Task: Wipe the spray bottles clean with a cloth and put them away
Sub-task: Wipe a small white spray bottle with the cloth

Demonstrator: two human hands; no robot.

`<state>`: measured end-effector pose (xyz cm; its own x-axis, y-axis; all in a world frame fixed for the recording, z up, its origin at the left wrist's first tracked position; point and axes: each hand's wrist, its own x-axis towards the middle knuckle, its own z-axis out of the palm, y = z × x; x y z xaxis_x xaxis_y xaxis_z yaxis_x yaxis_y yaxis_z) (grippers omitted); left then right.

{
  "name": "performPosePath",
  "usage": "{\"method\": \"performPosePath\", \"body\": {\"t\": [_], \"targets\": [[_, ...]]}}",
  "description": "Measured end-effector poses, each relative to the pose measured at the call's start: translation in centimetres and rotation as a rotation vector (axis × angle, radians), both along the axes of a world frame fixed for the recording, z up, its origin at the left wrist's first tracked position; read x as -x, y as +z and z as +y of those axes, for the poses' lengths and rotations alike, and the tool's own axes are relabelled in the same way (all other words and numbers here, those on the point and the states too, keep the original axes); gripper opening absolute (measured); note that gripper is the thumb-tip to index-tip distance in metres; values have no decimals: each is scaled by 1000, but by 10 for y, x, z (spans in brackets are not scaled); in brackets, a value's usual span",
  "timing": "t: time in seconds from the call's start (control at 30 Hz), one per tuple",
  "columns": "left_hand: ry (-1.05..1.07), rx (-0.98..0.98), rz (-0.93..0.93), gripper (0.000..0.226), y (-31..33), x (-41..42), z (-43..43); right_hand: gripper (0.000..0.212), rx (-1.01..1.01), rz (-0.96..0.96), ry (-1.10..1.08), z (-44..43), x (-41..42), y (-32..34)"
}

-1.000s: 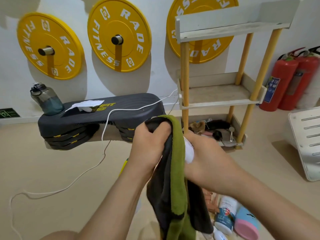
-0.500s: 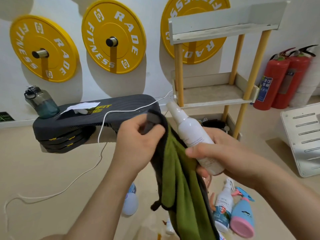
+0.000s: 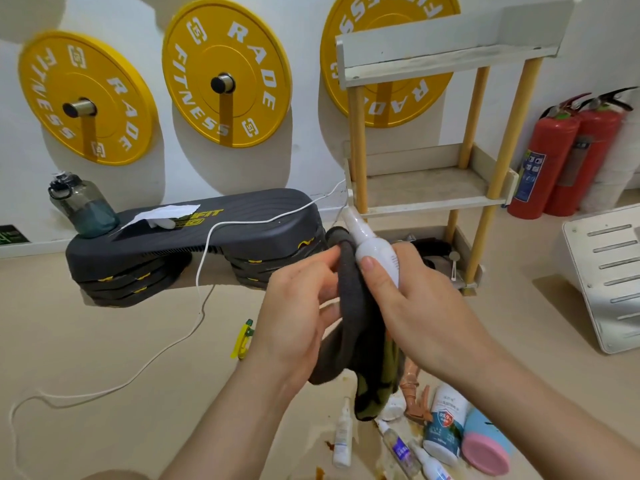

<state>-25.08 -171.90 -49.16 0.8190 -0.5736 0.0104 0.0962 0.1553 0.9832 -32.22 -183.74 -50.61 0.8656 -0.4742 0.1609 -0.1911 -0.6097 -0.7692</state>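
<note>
My right hand [image 3: 412, 299] grips a white spray bottle [image 3: 372, 249], held tilted with its nozzle end pointing up and left. My left hand [image 3: 298, 306] holds a dark grey and green cloth [image 3: 353, 327] pressed against the bottle's left side; the cloth hangs down between both hands. On the floor below lie several more bottles: a small white one [image 3: 343, 436], a clear one with a blue label [image 3: 398, 448], a white and teal one [image 3: 445, 424] and a pink and blue one [image 3: 485, 441].
A wooden shelf rack [image 3: 429, 188] stands against the wall behind my hands. A black step platform [image 3: 194, 237] with a water jug [image 3: 81, 206] and a white cable sits to the left. Two red fire extinguishers [image 3: 571, 150] stand at the right.
The white bottle came out of the cloth into full view, then the cloth was pressed back against its side. My hands rose slightly and the cloth now shows mostly its grey face.
</note>
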Motion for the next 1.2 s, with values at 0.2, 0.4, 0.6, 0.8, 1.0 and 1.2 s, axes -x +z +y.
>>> {"method": "performPosePath", "body": {"t": [0.2,0.4,0.6,0.8,1.0,1.2], "targets": [[157,29,-154,21,-7,0,-4,52,-299,-201,62,0,0,1],[329,-80,-287,36,-13,5,-12,61,-477,-247,187,17,-2,-9],[217,134,229,53,-9,-16,-7,69,-573,-99,275,24,0,-7],[182,90,-142,36,-28,15,-27,60,-814,-155,20,15,-15,-9],[211,12,-194,52,-46,23,-27,68,-848,-141,-48,11,-20,-22],[342,-58,-166,58,-30,1,-21,34,-239,-214,167,23,-6,-18]]}}
